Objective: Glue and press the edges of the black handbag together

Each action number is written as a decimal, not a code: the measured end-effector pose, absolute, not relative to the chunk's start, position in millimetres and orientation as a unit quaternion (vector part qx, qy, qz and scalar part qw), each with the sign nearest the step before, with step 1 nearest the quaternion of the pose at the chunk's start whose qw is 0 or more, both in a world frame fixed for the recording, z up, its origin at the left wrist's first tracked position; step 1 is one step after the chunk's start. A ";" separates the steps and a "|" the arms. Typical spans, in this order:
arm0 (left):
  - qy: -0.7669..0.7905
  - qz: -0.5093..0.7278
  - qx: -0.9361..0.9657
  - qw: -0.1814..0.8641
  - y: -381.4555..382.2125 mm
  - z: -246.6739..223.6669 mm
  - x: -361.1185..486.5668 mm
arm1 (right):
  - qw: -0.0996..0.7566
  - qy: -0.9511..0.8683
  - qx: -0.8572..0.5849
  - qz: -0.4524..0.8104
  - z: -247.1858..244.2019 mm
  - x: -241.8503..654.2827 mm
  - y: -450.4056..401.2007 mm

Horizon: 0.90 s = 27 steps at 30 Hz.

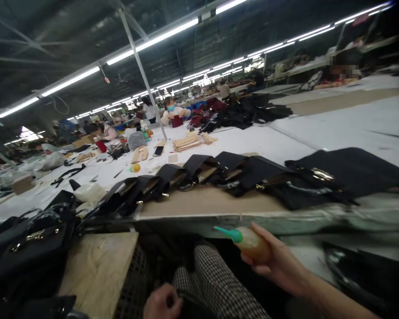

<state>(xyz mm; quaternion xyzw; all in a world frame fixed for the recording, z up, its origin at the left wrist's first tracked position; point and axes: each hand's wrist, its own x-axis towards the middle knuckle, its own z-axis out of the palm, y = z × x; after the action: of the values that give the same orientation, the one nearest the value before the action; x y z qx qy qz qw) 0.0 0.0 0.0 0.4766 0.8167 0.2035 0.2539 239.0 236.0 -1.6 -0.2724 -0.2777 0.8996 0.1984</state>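
Observation:
My right hand (279, 266) is wrapped round a squeeze bottle (255, 244) with a green pointed nozzle and amber contents. The bottle lies tilted in the air just in front of the table edge, its nozzle to the left. Low in the view, my left hand (162, 302) is curled closed over my lap; whether anything is in its fingers is hidden. Beyond the bottle, a row of black bag pieces (199, 166) with gold-coloured metal fittings overlaps along brown board (216, 203). A larger black piece (359, 170) with a gold fitting lies at the right end.
Black bags (29, 252) are piled at the left beside a wooden board (98, 270) on a dark crate. Another bottle (136, 168), a phone (158, 150) and beige pieces (186, 142) lie across the white table. A metal pole (141, 71) rises there; people work farther back.

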 end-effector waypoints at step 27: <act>0.703 0.204 0.581 0.356 60.1 -20.3 10.2 | 0.254 -0.463 -0.346 0.776 -49.0 306.6 229.8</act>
<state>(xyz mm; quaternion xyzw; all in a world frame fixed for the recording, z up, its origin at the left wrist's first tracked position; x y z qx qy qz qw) 10.2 60.1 -20.3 0.5805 0.7033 0.2041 0.3561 306.6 229.8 -49.0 -0.3455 -0.4626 0.7760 0.2537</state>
